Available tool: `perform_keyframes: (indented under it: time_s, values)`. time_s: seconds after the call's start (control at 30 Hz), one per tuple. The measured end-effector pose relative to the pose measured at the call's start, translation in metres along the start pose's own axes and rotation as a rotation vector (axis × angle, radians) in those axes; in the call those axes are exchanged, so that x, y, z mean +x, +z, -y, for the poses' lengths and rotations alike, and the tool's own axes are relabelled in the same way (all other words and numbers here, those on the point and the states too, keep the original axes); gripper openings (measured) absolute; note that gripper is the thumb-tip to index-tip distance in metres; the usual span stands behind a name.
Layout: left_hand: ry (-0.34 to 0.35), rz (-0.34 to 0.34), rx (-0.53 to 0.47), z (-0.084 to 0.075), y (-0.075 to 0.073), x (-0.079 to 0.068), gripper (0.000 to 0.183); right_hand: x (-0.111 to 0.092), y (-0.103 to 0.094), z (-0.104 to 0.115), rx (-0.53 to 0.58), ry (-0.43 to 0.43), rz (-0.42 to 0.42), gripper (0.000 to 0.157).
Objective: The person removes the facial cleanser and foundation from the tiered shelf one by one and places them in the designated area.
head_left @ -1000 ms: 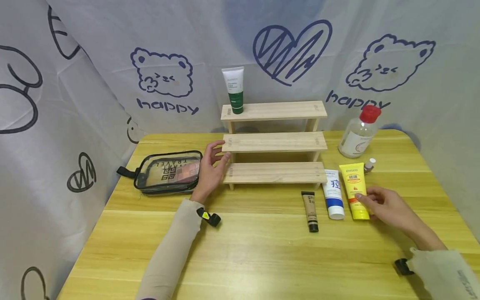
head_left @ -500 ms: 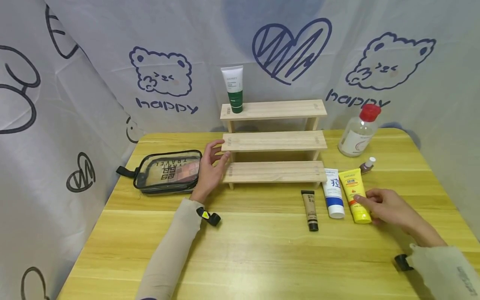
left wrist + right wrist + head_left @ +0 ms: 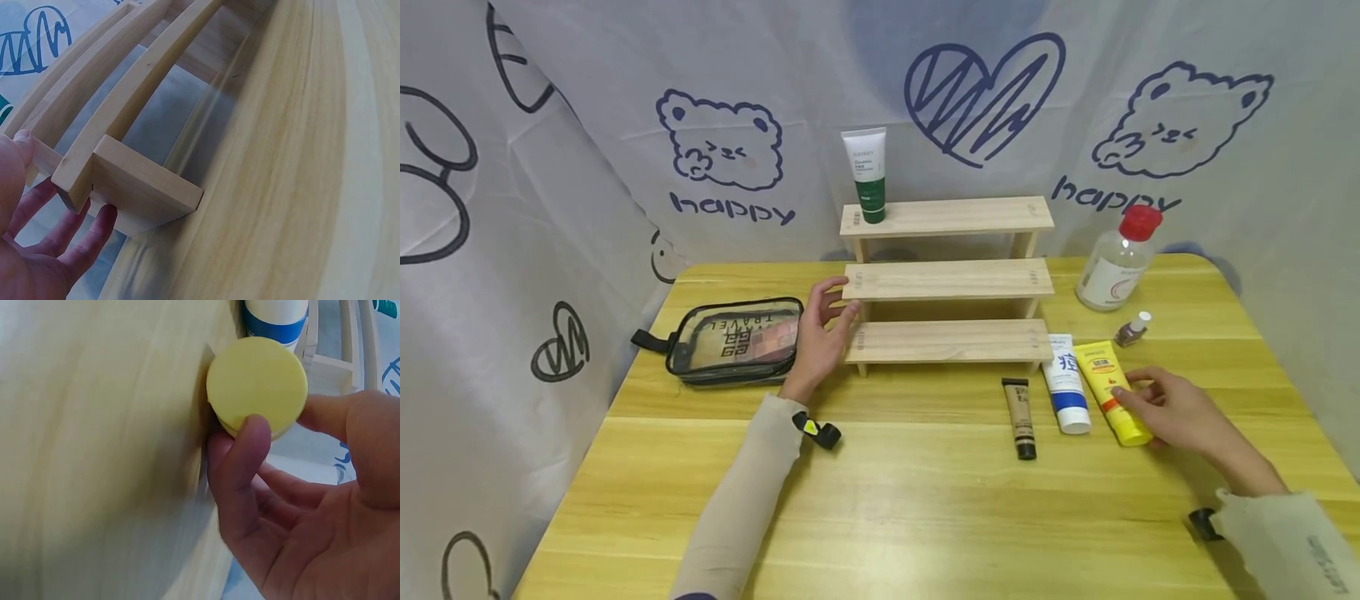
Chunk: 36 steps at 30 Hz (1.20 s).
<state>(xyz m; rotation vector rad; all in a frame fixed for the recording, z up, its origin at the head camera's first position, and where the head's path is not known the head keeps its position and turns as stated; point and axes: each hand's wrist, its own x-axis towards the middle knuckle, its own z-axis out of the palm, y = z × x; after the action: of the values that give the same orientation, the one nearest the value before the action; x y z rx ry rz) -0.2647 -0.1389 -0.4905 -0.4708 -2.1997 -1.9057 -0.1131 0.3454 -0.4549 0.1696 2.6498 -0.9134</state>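
My left hand (image 3: 822, 343) holds the left end of a three-tier wooden rack (image 3: 949, 342). In the left wrist view its thumb and fingertips (image 3: 105, 219) lie against the end of the wood (image 3: 140, 181). At the right, my right hand (image 3: 1176, 417) grips a yellow tube (image 3: 1108, 387) near its capped end, thumb on top; the round yellow cap (image 3: 256, 384) faces the right wrist camera. Close beside that tube lies a white tube with a blue band (image 3: 1066, 385). Left of it is a small beige tube with black ends (image 3: 1021, 419). A white and green tube (image 3: 867, 175) stands on the top tier.
A clear zip pouch (image 3: 733, 342) with a black strap lies left of the rack. Back right stand a clear bottle with a red cap (image 3: 1112, 271) and, nearer, a small nail polish bottle (image 3: 1131, 330). A printed cloth (image 3: 820, 100) hangs behind the wooden table (image 3: 910, 517).
The yellow tube has tilted, its capped end swinging right and toward me in my right hand, uncovering more of the nail polish bottle. My left hand stays at the rack.
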Motion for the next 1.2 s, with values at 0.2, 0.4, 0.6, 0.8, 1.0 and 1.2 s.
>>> perform_keyframes:
  time_s: [0.2, 0.4, 0.6, 0.8, 1.0, 1.2]
  values:
    - [-0.007, -0.004, -0.006, 0.000, 0.000, 0.000, 0.044, -0.003, 0.008, 0.002, 0.029, -0.036, -0.057, 0.071]
    - [-0.006, 0.000, -0.010, 0.000, 0.000, 0.000, 0.044, -0.003, 0.011, 0.003, 0.035, -0.035, -0.071, 0.071]
    - [0.003, -0.007, -0.004, -0.001, 0.000, 0.001, 0.044, -0.001, 0.012, 0.004, 0.038, -0.029, -0.067, 0.074]
    - [-0.012, -0.004, 0.008, -0.001, 0.001, 0.000, 0.045, -0.002, 0.005, 0.003, 0.057, -0.022, -0.035, 0.077]
    - [-0.013, -0.002, 0.019, -0.001, 0.001, 0.000, 0.046, -0.002, -0.011, 0.012, 0.035, -0.032, -0.057, 0.078]
    - [-0.016, -0.002, 0.029, 0.001, 0.000, 0.000, 0.046, 0.006, -0.017, 0.034, -0.035, -0.126, -0.205, 0.062]
